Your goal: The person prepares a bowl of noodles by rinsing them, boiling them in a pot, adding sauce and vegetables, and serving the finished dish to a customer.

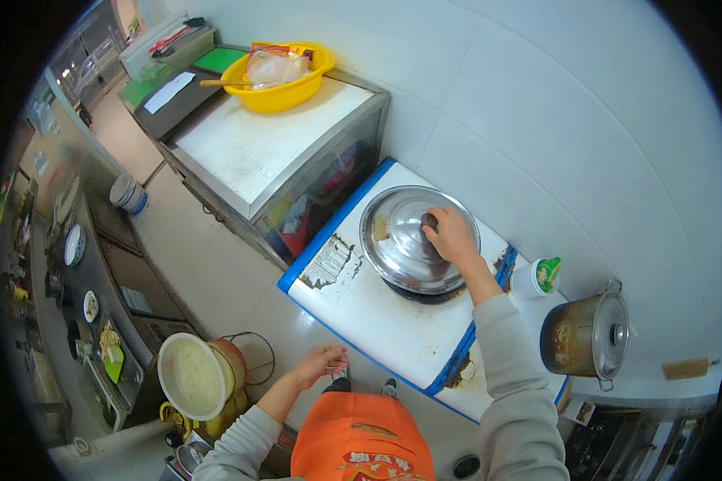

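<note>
My right hand (452, 235) grips the dark knob (429, 221) of a round, shiny metal pot lid (397, 252). A tan patch marks the lid's left side. Below its near edge shows a dark rim (424, 296); whatever else lies underneath is hidden. This stands on a white chest-like top (391, 337) edged with blue tape, worn and rusty in places. My left hand (319, 365) hangs over the floor beside the near edge, fingers loosely bent, with nothing plainly held.
Right of the lid are a white tub (523, 282) with a green packet and a stained lidded pot (568, 340). A yellow basin (277, 93) rests on the counter (246, 150) behind. Lower left stands a pale bucket (194, 376), near a dark counter (111, 264) with dishes.
</note>
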Available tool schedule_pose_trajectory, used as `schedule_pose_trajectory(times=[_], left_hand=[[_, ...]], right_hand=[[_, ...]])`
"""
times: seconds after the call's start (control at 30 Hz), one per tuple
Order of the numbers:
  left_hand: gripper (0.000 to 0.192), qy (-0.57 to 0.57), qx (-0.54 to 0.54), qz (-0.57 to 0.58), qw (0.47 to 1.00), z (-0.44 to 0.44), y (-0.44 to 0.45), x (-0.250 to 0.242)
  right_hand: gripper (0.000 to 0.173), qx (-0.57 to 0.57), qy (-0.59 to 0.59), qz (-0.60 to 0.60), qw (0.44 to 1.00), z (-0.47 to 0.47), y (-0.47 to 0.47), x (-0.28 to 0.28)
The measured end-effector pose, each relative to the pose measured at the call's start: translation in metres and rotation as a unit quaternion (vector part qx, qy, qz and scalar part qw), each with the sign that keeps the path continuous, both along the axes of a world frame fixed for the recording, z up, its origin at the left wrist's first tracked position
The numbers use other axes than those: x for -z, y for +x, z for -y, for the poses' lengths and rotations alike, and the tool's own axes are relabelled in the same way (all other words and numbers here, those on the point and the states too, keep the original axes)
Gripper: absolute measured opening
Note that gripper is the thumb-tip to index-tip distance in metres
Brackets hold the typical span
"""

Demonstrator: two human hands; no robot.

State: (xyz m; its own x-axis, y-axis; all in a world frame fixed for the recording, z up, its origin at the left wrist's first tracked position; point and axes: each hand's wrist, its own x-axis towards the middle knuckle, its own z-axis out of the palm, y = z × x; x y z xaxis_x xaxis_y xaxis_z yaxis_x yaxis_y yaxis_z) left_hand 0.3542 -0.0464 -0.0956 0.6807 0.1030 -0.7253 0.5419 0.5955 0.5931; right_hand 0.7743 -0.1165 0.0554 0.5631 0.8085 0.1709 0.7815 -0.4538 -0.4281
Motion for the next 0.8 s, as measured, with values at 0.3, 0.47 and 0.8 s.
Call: schedule_pose_trajectory(times=[0.3, 0.47, 0.8], left_hand=[[0.069, -0.016, -0.091, 0.034, 0.995, -0.017, 0.048, -0.015], [0.092, 0.041, -0.091, 0.050, 0.994, -0.035, 0.123, -0.040], [0.087, -0.025, -0.113, 0.070, 0.991, 0.065, 0.213, -0.051]], right_hand=[[0.038, 0.188, 0.244, -0.242, 0.920, 0.176, 0.018, -0.047], [0.038, 0.280, 0.256, -0.323, 0.867, 0.312, -0.027, -0.015], [0.037, 0.291, 0.339, -0.638, 0.628, 0.342, -0.085, 0.126]])
